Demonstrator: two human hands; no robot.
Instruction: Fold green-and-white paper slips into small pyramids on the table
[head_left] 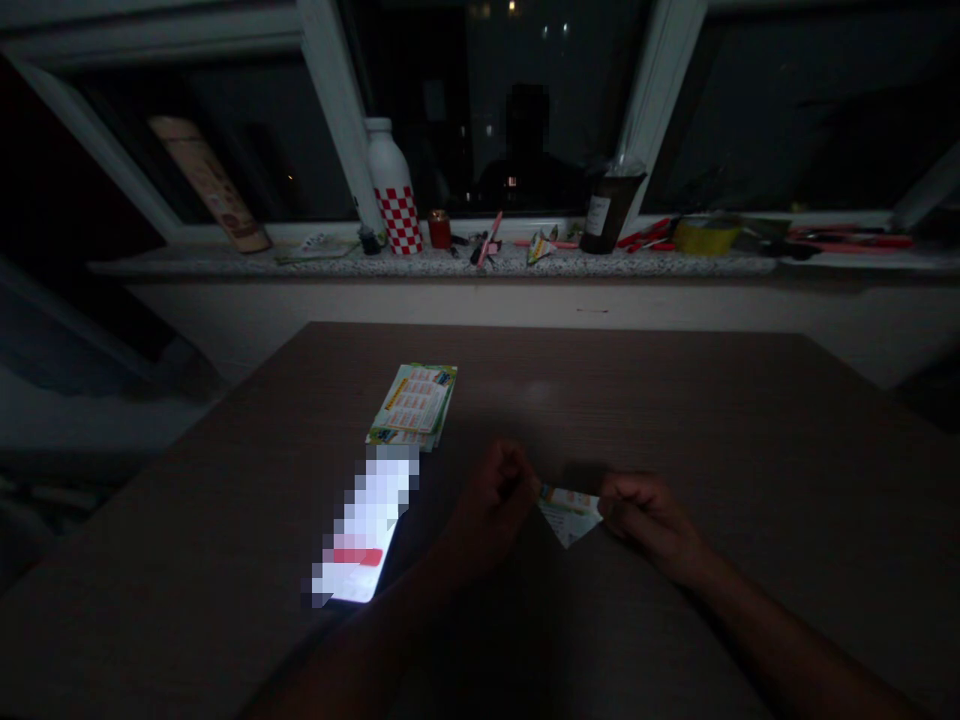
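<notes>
In the lower centre of the frame, a person's two bare hands hold a small folded sheet of white paper printed in green, yellow and orange (pixel 570 517) above the dark brown wood-grain tabletop (pixel 540 380). The right hand (pixel 651 515) grips the sheet's right end between thumb and bent fingers. The left hand (pixel 499 495) has its fingers curled and pinches the left corner, though its fingertips are dim. The sheet's lower edge narrows to a point between the two hands.

Left of centre lies a loose stack of white, green and yellow printed paper sheets (pixel 415 402), slightly fanned. Just below it is a flat dark-edged phone with a glowing white screen and a red band (pixel 364 535), its surface partly pixelated, beside the left forearm.

Along the top of the frame, a speckled grey stone windowsill (pixel 450 265) carries a white bottle with a red checkered lower half (pixel 396 200), upper left of centre, and a dark cup with a white label (pixel 604 215), upper right of centre.
</notes>
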